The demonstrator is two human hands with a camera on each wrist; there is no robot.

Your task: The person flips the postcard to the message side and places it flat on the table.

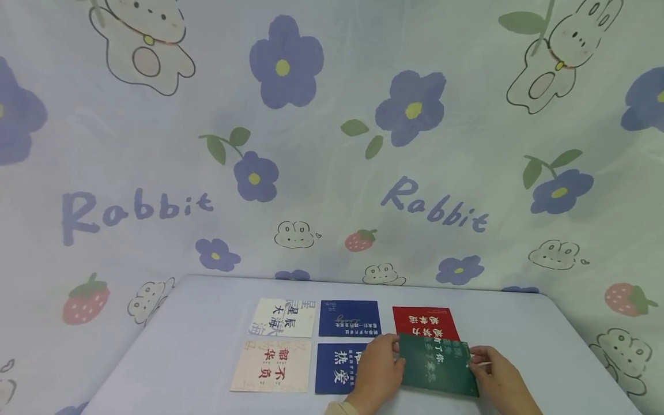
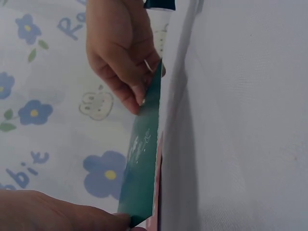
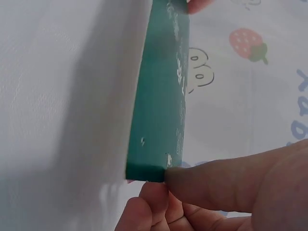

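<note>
A green card (image 1: pixel 438 366) with pale Chinese lettering is held between both hands, slightly above the white table. My left hand (image 1: pixel 377 369) pinches its left edge; in the left wrist view, that thumb (image 2: pixel 96 217) lies on the card's near corner. On the opposite edge, my right hand (image 1: pixel 499 377) pinches the card between thumb (image 3: pixel 211 183) and fingers. Just behind the green card lies a red card (image 1: pixel 425 314), its front part covered. A blue card (image 1: pixel 332 383) with white lettering is partly hidden by the left hand.
Farther left on the white table (image 1: pixel 171 346) lie a cream card with red lettering (image 1: pixel 259 369), a white card with dark lettering (image 1: pixel 267 325) and another blue card (image 1: pixel 349 319). A cloth (image 1: pixel 332 173) printed with flowers and rabbits hangs behind the table.
</note>
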